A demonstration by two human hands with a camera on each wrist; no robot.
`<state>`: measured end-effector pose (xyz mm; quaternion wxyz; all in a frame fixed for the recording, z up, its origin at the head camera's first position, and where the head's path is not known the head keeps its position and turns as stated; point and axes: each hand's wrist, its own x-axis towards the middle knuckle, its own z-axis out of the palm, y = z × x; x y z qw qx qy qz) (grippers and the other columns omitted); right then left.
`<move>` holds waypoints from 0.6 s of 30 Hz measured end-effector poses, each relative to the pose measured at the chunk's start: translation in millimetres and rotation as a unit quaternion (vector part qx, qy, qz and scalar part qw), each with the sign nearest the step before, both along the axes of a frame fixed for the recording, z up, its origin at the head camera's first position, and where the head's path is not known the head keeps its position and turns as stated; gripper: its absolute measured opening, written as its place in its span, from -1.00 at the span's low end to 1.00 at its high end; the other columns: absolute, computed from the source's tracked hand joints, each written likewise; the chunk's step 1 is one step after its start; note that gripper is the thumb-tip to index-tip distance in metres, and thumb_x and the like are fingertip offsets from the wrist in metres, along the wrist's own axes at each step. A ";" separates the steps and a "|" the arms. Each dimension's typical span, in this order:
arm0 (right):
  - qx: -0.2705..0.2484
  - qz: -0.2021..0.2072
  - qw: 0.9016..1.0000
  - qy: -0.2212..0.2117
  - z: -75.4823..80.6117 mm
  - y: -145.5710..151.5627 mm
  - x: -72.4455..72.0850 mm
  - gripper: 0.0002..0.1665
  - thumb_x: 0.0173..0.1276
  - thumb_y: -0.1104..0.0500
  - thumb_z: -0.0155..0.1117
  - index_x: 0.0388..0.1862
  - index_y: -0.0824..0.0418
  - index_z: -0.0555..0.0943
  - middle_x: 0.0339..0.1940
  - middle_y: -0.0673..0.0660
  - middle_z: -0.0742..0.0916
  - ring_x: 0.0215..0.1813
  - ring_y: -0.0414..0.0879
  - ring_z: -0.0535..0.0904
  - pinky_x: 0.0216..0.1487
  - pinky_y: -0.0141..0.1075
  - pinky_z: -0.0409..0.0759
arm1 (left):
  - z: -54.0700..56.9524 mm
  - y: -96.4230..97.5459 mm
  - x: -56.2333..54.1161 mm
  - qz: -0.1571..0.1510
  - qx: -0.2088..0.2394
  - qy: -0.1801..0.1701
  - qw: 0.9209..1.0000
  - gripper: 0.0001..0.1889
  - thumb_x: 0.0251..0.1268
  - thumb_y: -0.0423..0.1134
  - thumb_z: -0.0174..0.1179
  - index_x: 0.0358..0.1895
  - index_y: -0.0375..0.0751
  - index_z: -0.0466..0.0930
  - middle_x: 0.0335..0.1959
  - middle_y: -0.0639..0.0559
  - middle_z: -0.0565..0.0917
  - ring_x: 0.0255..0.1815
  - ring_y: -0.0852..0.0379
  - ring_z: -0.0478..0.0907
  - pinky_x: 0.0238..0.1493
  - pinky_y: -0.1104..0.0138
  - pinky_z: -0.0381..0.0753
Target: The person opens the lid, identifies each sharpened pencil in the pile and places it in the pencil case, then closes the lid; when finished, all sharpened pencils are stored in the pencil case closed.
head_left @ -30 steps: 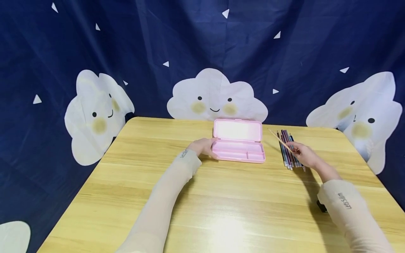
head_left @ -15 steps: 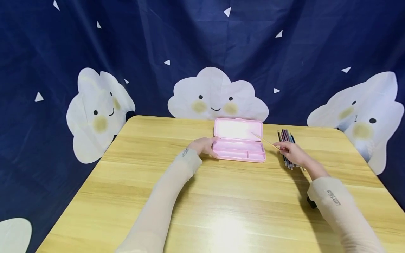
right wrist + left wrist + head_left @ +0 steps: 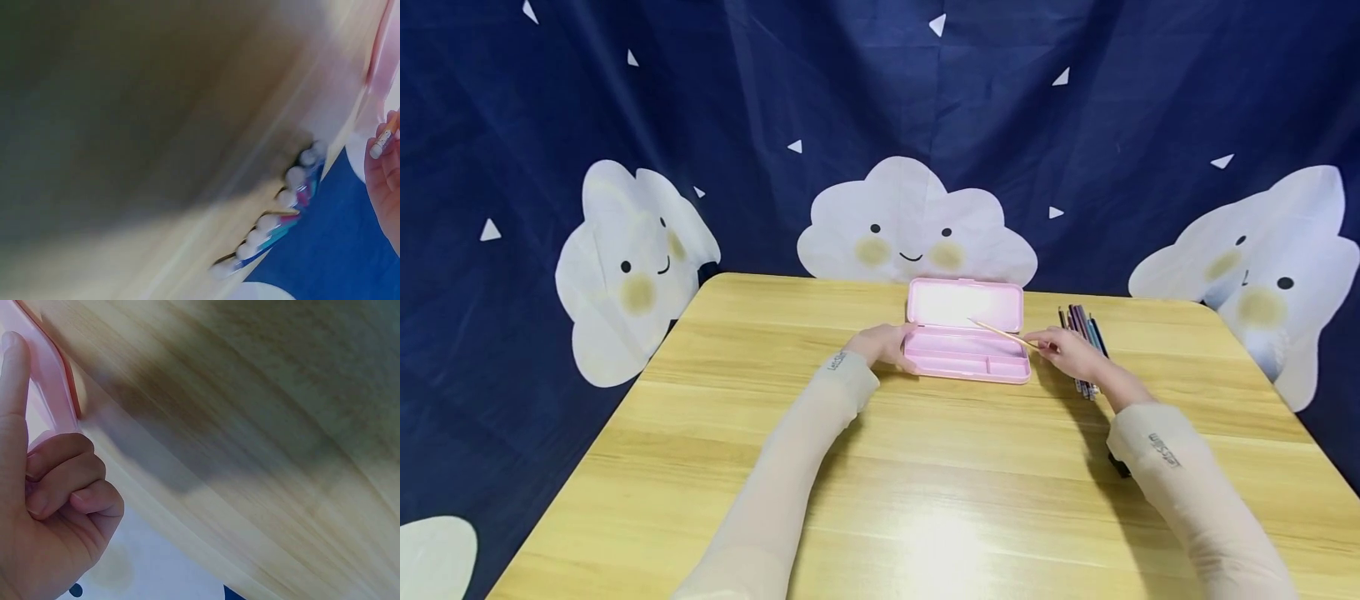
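Observation:
A pink pencil case [image 3: 951, 376] stands with its lid up near the far edge of the table; no pencils show in its compartments. My left hand [image 3: 883, 344] grips its left end, thumb along the pink wall [image 3: 53, 381] in the left wrist view and the other fingers curled. My right hand [image 3: 1067, 350] pinches a yellowish pencil [image 3: 1000, 332] near its eraser end. That pencil slants over the right part of the case, tip toward the lid. The white eraser [image 3: 377, 150] shows in the right wrist view.
A bunch of dark and coloured pencils [image 3: 1097, 336] lies on the table right of the case, partly behind my right hand. Their eraser ends [image 3: 256, 236] show in the right wrist view. A dark blue curtain with clouds [image 3: 917, 221] hangs behind the wooden table [image 3: 1000, 500].
My right hand has moved left from the bunch of pencils, carrying the yellowish pencil over the case. The left hand has stayed at the left end of the case.

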<state>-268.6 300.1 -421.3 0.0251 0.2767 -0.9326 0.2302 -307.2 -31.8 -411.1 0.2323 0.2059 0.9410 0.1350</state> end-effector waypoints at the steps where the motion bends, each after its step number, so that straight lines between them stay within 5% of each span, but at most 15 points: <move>1: 0.000 0.004 1.000 -0.003 0.3 -2.1 -1.3 -0.64 0.15 0.52 0.09 -0.05 0.42 0.57 -0.52 0.06 0.51 -0.39 -0.07 0.38 -0.33 -0.20 0.39 | -0.1 0.0 -0.3 -0.001 -0.001 0.000 1.000 0.05 -0.10 0.18 0.33 0.45 0.03 -0.11 0.39 -0.01 0.20 0.38 0.04 0.14 0.35 0.21 0.15; 7: 0.009 0.032 0.999 -0.006 0.4 -15.1 -7.2 -0.60 0.16 0.53 0.08 0.02 0.41 0.55 -0.52 0.09 0.51 -0.39 -0.05 0.38 -0.31 -0.17 0.38 | -0.6 0.1 -1.0 0.003 -0.005 0.000 1.000 0.05 -0.10 0.18 0.33 0.45 0.04 -0.10 0.39 -0.02 0.19 0.38 0.04 0.14 0.35 0.22 0.15; 18: 0.052 0.024 0.998 -0.033 3.3 -39.6 -15.8 -0.65 0.20 0.49 0.05 -0.05 0.36 0.60 -0.49 0.07 0.54 -0.37 -0.07 0.41 -0.27 -0.18 0.43 | 1.5 0.9 -0.6 0.001 -0.016 0.005 1.000 0.03 -0.09 0.18 0.32 0.45 0.06 -0.09 0.37 -0.02 0.24 0.35 0.03 0.18 0.33 0.21 0.19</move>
